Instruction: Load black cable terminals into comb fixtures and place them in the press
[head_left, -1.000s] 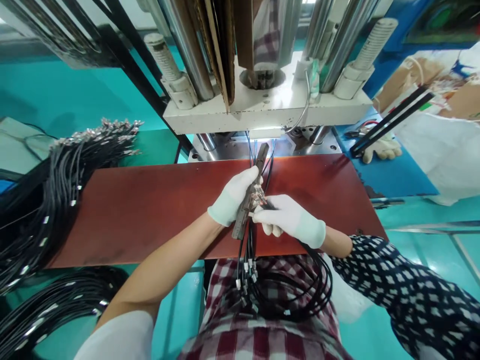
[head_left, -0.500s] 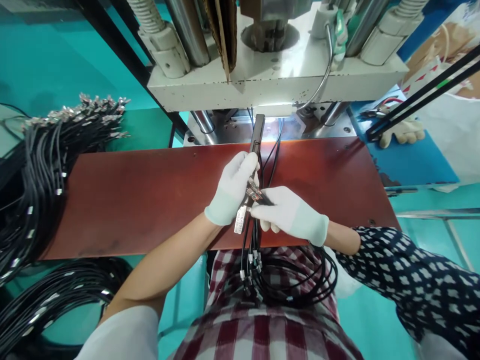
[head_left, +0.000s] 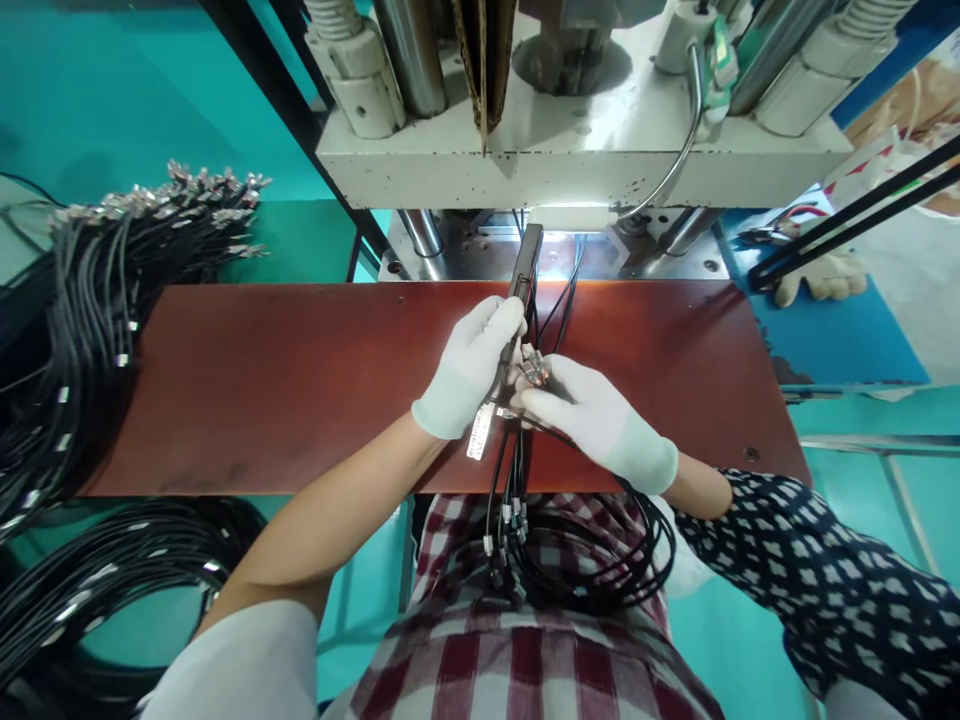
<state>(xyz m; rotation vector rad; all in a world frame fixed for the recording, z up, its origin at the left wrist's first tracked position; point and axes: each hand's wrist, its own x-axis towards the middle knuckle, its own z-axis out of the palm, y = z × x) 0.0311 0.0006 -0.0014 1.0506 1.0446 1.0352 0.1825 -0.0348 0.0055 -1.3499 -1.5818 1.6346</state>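
My left hand (head_left: 480, 350), in a white glove, is closed around a long, narrow dark bar (head_left: 528, 250) whose far end points toward the press. In my gloved right hand (head_left: 592, 405), the fingers pinch a small bunch of cables by their metal connectors (head_left: 534, 366), right beside the bar. A white printed label (head_left: 480, 432) hangs below my left hand. Black cables (head_left: 516, 462) run down past the board's front edge to a coil (head_left: 600, 590) on the lap. The parts of the connectors between my fingers are hidden.
A white-framed press (head_left: 585, 180) stands behind the red-brown board (head_left: 300, 390). At the left lie a thick cable bundle with metal ends (head_left: 97, 330) and coiled cables (head_left: 112, 580). A glove (head_left: 825, 278) rests on the blue surface at the right, near black rods (head_left: 862, 215).
My right hand has turned and shifted slightly, and the connectors now point up and away. My left hand keeps its hold on the bar. The whole view has shifted a little.
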